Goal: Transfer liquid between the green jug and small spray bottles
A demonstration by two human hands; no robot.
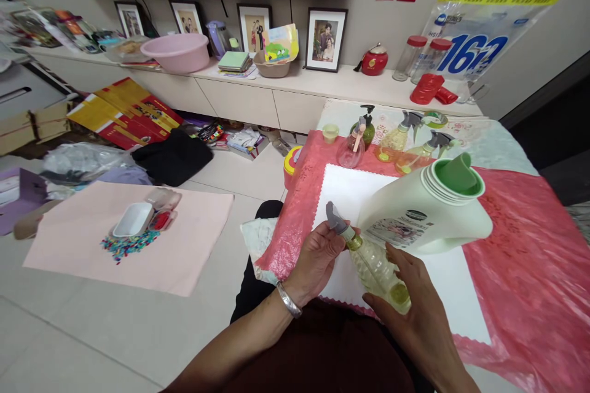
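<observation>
A clear yellowish spray bottle (374,265) with a grey trigger head lies tilted between my hands, its head pointing up and left. My left hand (318,255) pinches it at the neck, just under the grey head. Around the lower body curves my right hand (421,295), thumb below and fingers above. Right behind the bottle stands a large pale green jug (410,221) with a green cap in its mouth. Both hands are over a white scalloped mat (338,187), which the jug partly covers.
Farther back on the red-covered table (516,245) are a pink spray bottle (351,148), a green pump bottle (367,129), two more grey-headed spray bottles and a small cup (330,131). A cabinet (299,83) runs behind. On the floor at left lies a pink sheet (198,227).
</observation>
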